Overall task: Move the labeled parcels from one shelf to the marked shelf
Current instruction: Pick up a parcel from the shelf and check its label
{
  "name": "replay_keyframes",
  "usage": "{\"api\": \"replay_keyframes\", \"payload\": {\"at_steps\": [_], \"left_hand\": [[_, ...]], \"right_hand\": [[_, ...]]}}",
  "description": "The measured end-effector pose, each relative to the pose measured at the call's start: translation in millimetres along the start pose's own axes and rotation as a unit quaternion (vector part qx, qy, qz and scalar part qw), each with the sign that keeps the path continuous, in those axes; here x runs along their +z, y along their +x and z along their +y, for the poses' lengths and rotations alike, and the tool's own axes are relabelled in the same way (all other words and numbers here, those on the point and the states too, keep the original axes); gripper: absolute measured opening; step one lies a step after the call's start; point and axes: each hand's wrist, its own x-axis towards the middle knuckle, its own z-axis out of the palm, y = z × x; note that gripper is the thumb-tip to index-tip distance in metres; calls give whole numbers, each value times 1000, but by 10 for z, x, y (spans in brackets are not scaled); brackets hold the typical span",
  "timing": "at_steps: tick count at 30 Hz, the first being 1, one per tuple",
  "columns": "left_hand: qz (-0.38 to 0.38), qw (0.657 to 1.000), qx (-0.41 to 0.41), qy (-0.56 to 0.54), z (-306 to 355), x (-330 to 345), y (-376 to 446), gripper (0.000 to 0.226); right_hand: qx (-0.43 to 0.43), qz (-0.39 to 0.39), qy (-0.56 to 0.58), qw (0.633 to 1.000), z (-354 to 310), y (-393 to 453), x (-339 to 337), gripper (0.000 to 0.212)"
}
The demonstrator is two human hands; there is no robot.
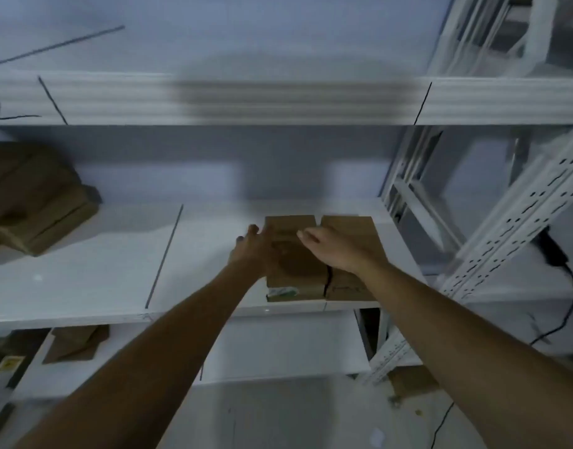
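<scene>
Two brown cardboard parcels lie side by side on the right part of the white middle shelf [84, 280]. The left parcel [295, 273] has a pale label on its front edge; the right parcel [346, 228] touches it. My left hand [256, 251] rests against the left parcel's left side, fingers spread. My right hand [333, 251] lies flat over the seam between both parcels, fingers extended. Neither hand is closed around a parcel. The frame is motion-blurred.
A heap of brown parcels [35, 196] sits at the shelf's far left. More brown packages [78, 343] lie on the lower shelf. Black lines mark the shelves [163, 257]. A perforated white upright [518, 215] and a black cable [567, 303] stand at right.
</scene>
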Motion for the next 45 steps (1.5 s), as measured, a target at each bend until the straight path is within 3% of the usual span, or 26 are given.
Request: {"api": "replay_keyframes", "payload": {"at_steps": [5,7,10,15,19,22,24,27,29,31,32,35,37,38,40,42,45], "left_hand": [[-15,999,6,36,49,345,263,58],[-3,999,21,30,76,412,263,44],[35,999,34,19,104,453,204,44],[3,999,-41,-16,67,388,153,84],[-51,991,-99,-70,-58,210,225,103],[-37,979,-118,-161,-174,116,267,108],[-5,940,-116,-322,-300,45,159,96],[3,827,-77,-557,-467,-162,-122,62],[-23,797,-18,-603,-585,-280,-303,56],[-35,768,29,-639,-689,-310,-478,64],[-42,749,45,-660,-717,-303,-581,69],[-66,700,35,-711,-806,-256,-884,90],[-101,642,-5,-760,-935,-277,-1084,107],[-117,613,-18,-781,-1000,-295,-1155,106],[-115,588,-13,-801,-1117,-371,-1246,76],[-86,621,-7,-779,-1247,-477,-1292,49],[-6,737,16,-676,-1466,-603,-1368,49]], "right_hand": [[-26,-35,21,999,113,186,149,39],[-4,-4,104,995,93,229,167,37],[45,68,261,962,43,218,170,37],[26,124,414,901,-45,133,345,51],[-9,124,448,885,-86,150,494,61],[-20,108,466,878,-178,167,541,47],[-17,141,459,877,-229,155,555,37],[56,199,425,881,-212,61,540,44],[118,151,543,818,-196,-22,578,59],[158,60,673,720,-285,-130,641,85],[160,26,695,701,-363,-191,701,91],[163,19,691,704,-555,-346,918,62],[164,9,719,676,-659,-441,1015,56],[164,-3,740,652,-707,-498,1037,58],[153,-21,779,608,-833,-595,1045,59],[145,-5,781,608,-962,-666,1052,55],[123,50,721,680,-1183,-731,1066,56]]}}
